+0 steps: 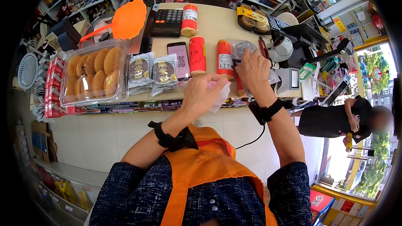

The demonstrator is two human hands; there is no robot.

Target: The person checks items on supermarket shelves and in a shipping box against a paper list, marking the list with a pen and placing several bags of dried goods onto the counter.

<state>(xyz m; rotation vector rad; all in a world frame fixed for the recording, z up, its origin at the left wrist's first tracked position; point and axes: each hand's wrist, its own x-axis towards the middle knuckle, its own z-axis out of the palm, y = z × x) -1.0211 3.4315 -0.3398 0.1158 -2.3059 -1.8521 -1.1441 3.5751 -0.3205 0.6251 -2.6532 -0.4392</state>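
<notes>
My left hand [201, 95] is closed around a crumpled white tissue or cloth [222, 95] at the counter's near edge. Over a clear plastic bag [243, 46], my right hand [255, 69] lies with its fingers curled down; its fingertips and grip are partly hidden. Beneath that hand shows part of another red package [240, 85]. Just left of it stands a red paper-wrapped roll [225, 55] with a white label. A second red roll [197, 55] and a third red roll [189, 18] lie further left and back. A phone [179, 58] with a printed-type code on screen lies beside them.
Left are two bagged round cakes [165, 72], a clear box of buns [92, 73], an orange fly swatter [129, 20] and a calculator [166, 22]. Right are a pastry tray [252, 18], a white mug [281, 48] and a scanner box [289, 78]. A person [339, 119] stands at the right.
</notes>
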